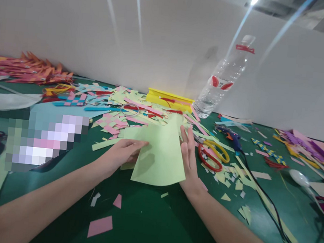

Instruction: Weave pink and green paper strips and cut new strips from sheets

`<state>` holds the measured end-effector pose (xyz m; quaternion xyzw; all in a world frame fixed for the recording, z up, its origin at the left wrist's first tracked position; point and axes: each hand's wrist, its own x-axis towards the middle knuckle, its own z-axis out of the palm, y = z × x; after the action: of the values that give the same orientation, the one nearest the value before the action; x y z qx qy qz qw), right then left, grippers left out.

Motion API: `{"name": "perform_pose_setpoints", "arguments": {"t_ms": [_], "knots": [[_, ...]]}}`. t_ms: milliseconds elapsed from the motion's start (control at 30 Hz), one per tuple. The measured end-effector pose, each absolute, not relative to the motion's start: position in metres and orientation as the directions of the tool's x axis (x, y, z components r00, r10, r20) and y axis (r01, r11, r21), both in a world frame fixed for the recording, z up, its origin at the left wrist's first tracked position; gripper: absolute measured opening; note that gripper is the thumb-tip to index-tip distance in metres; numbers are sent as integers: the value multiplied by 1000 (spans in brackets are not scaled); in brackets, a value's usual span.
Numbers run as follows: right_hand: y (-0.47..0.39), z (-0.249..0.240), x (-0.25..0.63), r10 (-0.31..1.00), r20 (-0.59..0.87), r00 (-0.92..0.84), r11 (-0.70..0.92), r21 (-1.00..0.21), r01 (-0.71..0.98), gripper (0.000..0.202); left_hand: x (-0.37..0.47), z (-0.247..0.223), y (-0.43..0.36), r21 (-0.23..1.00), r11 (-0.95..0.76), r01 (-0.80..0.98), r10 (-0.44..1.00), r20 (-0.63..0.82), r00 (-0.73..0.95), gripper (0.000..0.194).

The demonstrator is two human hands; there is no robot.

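A light green sheet of paper (161, 156) stands tilted in front of me, its lower edge slightly curved. My left hand (126, 153) pinches its left edge, thumb on the front and the other fingers mostly hidden behind. Along the right edge, my right hand (189, 158) rests with fingers stretched out, touching the paper's side. Scissors with red and yellow handles (211, 157) lie just right of that hand. Behind the sheet is a pile of green paper scraps (124, 95), with pink and red strips mixed in.
A clear plastic bottle (219, 81) leans by the white partition (130, 30). A yellow folded piece (155, 96) lies behind the scraps. Rightward are a glue gun (232, 137) with its black cord and a white spoon (300, 178). Orange-red folded paper (41, 69) is piled far left.
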<state>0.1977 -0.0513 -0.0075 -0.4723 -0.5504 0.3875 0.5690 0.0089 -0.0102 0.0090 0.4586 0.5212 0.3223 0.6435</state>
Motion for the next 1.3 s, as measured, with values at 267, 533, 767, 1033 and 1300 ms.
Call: {"name": "perform_pose_setpoints", "arguments": {"t_ms": [267, 533, 767, 1033, 1300], "knots": [[-51, -13, 194, 932, 351, -92, 359, -852, 382, 58, 10, 10, -15, 914, 406, 2, 842, -374, 387, 44], [-55, -10, 193, 858, 398, -325, 514, -674, 531, 58, 12, 14, -20, 945, 325, 31, 845, -305, 439, 31], [-57, -10, 189, 875, 430, -223, 476, -681, 557, 69, 9, 3, -12, 980, 199, 5, 937, -192, 293, 33], [-47, -11, 193, 998, 48, -41, 55, -982, 183, 88, 4, 3, -10, 996, -30, 89, 977, 11, 213, 34], [-48, -5, 192, 993, -22, -115, -3, -986, 166, 58, 3, 4, -11, 992, -125, 20, 961, 116, 250, 73]]}}
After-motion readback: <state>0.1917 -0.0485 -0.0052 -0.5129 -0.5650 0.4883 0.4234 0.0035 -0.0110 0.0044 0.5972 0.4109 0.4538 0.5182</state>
